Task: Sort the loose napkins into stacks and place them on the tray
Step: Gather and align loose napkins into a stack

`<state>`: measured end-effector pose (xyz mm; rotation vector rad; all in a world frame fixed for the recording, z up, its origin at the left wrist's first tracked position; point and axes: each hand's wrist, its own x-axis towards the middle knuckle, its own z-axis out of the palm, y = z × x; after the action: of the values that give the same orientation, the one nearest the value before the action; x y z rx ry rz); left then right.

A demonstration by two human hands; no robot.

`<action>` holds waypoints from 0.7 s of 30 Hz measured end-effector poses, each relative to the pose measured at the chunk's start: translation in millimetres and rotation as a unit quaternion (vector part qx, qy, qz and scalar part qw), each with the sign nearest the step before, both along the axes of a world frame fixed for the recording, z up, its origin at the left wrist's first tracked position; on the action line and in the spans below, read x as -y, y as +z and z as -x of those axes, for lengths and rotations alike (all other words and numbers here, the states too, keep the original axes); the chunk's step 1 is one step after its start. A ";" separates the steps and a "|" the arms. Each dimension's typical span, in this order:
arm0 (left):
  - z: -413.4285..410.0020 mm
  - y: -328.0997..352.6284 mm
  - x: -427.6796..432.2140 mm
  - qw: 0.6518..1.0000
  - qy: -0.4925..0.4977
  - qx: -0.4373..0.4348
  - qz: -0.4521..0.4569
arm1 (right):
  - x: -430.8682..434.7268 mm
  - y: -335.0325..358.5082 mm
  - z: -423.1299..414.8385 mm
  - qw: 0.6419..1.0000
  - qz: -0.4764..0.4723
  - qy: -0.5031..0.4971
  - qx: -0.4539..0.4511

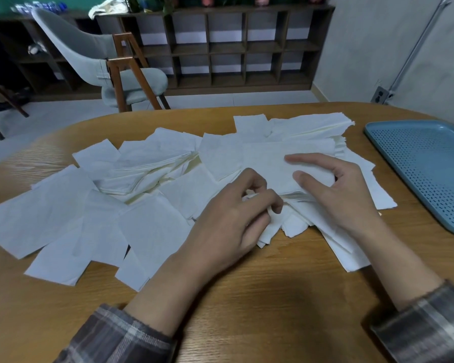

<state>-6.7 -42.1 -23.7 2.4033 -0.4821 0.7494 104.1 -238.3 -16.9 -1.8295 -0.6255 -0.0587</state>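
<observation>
Napkins (147, 226): gathering a stack (268, 163) just left of the tray (417, 158). Pinching loose sheets with left hand (233, 218), pressing the stack with flat right hand (336, 189). Probably next: square edges, lift.

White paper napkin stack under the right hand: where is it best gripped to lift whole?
Likely pinch the white paper napkin stack at its near layered edge, thumb on top, fingers under, from the person's side; its layers show there.

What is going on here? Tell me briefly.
A person is sorting loose white napkins spread over the wooden table. The left hand pinches a napkin at the pile's near edge, while the right hand rests on a stack beside it. The blue tray to the right holds no napkins yet.
</observation>
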 end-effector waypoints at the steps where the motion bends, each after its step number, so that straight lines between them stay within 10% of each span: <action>1: 0.8 0.2 -0.1 1.000 0.002 0.015 0.007 | -0.1 0.1 0.0 1.000 0.002 -0.001 0.001; 7: 0.8 6.1 -0.8 0.986 0.067 0.119 0.096 | -0.2 -1.8 -0.5 1.000 0.009 0.001 -0.005; 14: -0.6 16.2 -1.3 0.907 0.097 -0.017 0.409 | -1.4 6.0 7.0 0.981 -0.103 0.091 -0.139; 21: -0.8 12.1 1.7 0.918 0.113 -0.084 0.370 | -2.6 3.1 9.4 0.971 -0.134 0.112 -0.166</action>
<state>-6.0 -43.8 -11.7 1.7857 0.1499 0.6574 94.7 -235.7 -13.8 -1.4562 -0.5521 0.2953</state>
